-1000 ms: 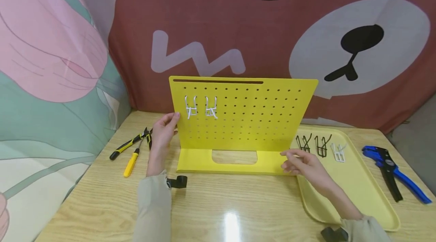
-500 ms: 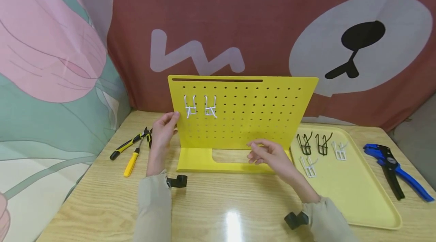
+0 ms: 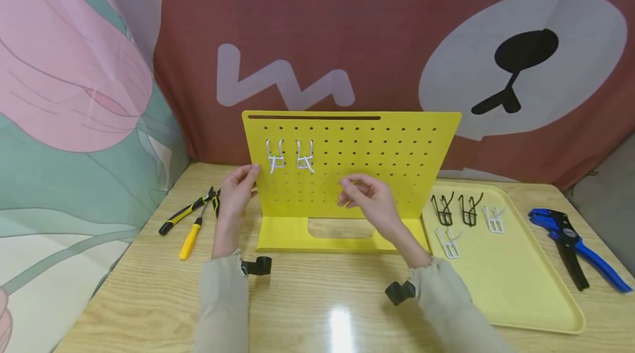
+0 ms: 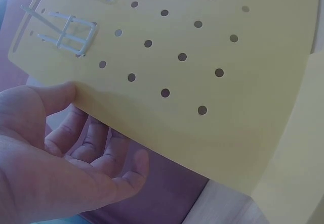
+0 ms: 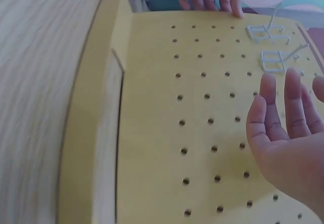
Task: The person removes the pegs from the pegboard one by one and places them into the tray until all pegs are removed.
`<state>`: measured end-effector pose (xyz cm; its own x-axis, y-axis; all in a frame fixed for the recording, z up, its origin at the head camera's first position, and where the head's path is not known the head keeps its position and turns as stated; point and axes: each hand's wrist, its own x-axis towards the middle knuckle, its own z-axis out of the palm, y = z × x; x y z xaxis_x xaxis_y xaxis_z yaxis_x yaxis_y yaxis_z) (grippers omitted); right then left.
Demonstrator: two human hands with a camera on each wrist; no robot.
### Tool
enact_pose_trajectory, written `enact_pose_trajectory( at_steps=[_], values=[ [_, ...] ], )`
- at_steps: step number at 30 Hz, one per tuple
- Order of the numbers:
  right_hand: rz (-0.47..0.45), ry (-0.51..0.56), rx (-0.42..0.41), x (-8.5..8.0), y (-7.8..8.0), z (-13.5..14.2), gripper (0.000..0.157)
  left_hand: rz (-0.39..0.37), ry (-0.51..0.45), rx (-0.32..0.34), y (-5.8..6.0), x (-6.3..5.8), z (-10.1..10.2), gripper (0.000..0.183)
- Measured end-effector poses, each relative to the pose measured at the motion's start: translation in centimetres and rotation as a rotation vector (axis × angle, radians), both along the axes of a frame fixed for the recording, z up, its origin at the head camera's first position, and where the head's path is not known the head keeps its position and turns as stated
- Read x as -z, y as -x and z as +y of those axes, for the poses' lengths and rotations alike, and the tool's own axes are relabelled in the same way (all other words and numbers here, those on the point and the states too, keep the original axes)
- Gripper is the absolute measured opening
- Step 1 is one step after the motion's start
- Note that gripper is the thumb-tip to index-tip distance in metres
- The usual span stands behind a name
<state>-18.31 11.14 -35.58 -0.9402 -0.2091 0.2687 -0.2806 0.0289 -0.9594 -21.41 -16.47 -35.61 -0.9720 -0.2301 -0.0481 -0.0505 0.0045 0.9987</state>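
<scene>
A yellow pegboard (image 3: 332, 159) was seen upright on the wooden bench (image 3: 307, 298), its flat base (image 3: 283, 231) turned toward 6 o'clock and pierced by a rounded cut-out. The panel's 9 o'clock edge was gripped by the left hand (image 3: 237, 190), with the thumb laid at the front face and the fingers curled behind. The right hand (image 3: 369, 198) was held before the panel, just toward 5 o'clock of its centre; its fingers were spread and loosely bent, and nothing was seen held in them. At 10 o'clock on the panel, two white wire hooks (image 3: 276, 158) were hung side by side. At 4 o'clock, just beside the base, a pale yellow tray (image 3: 521, 281) was placed; between its 9 and 12 o'clock, two black hooks (image 3: 445, 216) and two more white ones were laid. Beyond the tray, between 3 and 4 o'clock, a blue-and-black hand tool (image 3: 567, 234) was set down. Toward 9 o'clock, black-and-yellow pliers (image 3: 186, 214) were partly covered by the left hand, and a yellow-handled screwdriver (image 3: 190, 240) was laid just beside them.
</scene>
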Motion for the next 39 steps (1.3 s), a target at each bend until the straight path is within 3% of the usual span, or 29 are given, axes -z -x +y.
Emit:
enact_pose_trajectory(
  at_steps=[12, 19, 39],
  values=[
    [0.083, 0.077, -0.052, -2.2, 0.7, -3.5, 0.028, 0.014, 0.005, 0.008, -0.2, 0.0, 0.0, 0.045],
    [0.111, 0.087, -0.081, -2.3, 1.1, -4.6, 0.027, 0.004, 0.010, 0.006, -0.1, -0.1, 0.1, 0.045],
    [0.033, 0.044, -0.112, -2.9, 1.4, -5.7, 0.024, -0.001, 0.012, 0.000, -0.1, -0.1, 0.0, 0.044]
  ],
)
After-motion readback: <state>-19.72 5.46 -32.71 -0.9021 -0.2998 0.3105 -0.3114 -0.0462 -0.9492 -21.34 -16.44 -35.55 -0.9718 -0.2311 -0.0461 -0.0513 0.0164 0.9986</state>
